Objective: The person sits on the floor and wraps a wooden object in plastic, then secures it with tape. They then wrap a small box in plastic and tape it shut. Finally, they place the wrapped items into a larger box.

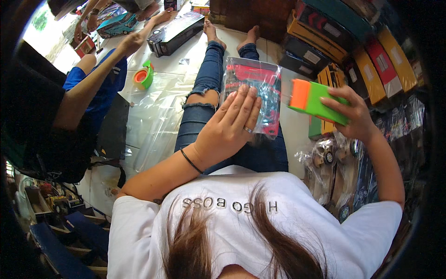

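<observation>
A flat package (269,103) in clear plastic, red and teal with a printed pattern, rests over my thighs. My left hand (237,114) lies flat on it, fingers stretched out, with a ring and a dark wristband showing. To the right of the package, my right hand (346,109) grips a green and orange tape dispenser (318,101), held up off the floor. The dispenser's orange end points toward the package, and the two are apart. Another green and orange tape dispenser (143,76) sits on the floor left of my legs.
Clear plastic sheets (158,121) cover tiles to my left. Beyond them sits a dark box (176,33). A co-worker's arm (93,88) reaches in at left, near a teal toy bus (117,24). Stacked boxes (320,32) and plastic-wrapped wheeled toys (332,162) crowd my right.
</observation>
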A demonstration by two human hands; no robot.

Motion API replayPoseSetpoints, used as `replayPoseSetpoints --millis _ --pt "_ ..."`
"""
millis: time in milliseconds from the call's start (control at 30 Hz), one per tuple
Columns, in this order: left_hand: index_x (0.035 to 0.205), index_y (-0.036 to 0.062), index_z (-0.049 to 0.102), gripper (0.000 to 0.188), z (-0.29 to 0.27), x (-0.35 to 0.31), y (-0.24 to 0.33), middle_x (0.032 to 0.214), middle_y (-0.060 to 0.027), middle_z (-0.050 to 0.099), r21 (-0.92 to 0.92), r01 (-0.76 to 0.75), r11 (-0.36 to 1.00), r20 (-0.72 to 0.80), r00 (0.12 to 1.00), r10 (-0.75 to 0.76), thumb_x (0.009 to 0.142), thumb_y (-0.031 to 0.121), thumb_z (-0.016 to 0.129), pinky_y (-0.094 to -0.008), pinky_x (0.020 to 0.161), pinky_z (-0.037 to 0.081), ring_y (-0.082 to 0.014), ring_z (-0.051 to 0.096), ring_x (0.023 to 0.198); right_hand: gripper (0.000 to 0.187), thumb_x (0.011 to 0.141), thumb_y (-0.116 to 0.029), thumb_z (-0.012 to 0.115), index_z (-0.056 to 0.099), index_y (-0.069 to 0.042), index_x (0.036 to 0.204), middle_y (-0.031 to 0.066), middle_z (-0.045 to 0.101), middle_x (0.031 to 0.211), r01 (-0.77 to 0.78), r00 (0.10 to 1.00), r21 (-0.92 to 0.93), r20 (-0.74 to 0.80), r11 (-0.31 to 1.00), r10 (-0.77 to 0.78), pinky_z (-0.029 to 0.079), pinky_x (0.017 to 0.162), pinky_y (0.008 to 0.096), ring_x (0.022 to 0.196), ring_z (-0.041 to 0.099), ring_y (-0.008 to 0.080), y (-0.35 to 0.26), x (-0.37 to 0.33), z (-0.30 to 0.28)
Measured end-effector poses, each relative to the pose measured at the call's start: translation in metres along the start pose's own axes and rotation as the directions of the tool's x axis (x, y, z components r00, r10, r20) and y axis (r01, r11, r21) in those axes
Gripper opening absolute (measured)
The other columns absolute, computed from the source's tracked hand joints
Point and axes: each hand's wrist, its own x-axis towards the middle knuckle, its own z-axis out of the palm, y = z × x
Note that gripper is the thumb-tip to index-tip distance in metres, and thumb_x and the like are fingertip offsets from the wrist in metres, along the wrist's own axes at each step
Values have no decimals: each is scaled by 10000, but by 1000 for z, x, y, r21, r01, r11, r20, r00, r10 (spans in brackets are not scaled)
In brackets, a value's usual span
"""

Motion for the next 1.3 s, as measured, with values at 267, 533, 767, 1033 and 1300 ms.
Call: replayPoseSetpoints --millis 267,533,767,1033,1300 --pt "1332 -20 449 771 0 -17 -13 1397 -193 388 -169 -50 984 -203 979 15 779 482 637 -438 1063 311 -337 367 1300 356 652 -176 739 710 -178 1006 42 598 1042 -267 630 -197 705 943 326 497 800 415 962 607 293 84 -28 157" --pt "1501 44 -7 967 15 -1 2 1570 -141 44 -974 197 -114 227 814 -535 868 742 211 -401 1155 112 -261 102 1437 552 698 -294 740 615 -130 1209 139 551 1191 -915 234 339 1 219 972 415 966 410 1139 522 312 104 -140 361" --pt "1493 35 148 908 14 17 -52 1552 -159 140 -886 413 -214 454 673 -583 894 717 174 -390 1163 82 -238 113 1439 710 951 -524 422 298 -34 1449 186 323 1477 -106 559 880 -332 462 760 181 1129 371 1373 299 292 46 21 219" --pt "1465 7 186 868 100 7 -76 1504 -175 246 -306 787 -536 952 247 -180 892 651 291 -392 1131 190 -292 256 1381 819 895 -694 319 357 -71 1425 147 411 1417 120 633 746 451 -655 629 280 1087 344 1297 394 271 -23 98 213" --pt "1482 22 111 867 138 -33 -71 1525 -172 185 -484 488 -726 851 457 -260 889 562 441 -388 1145 117 -289 188 1403 762 891 -659 380 355 -117 1426 108 447 1370 -104 718 698 545 -708 432 345 1009 313 1216 446 201 4 76 256"
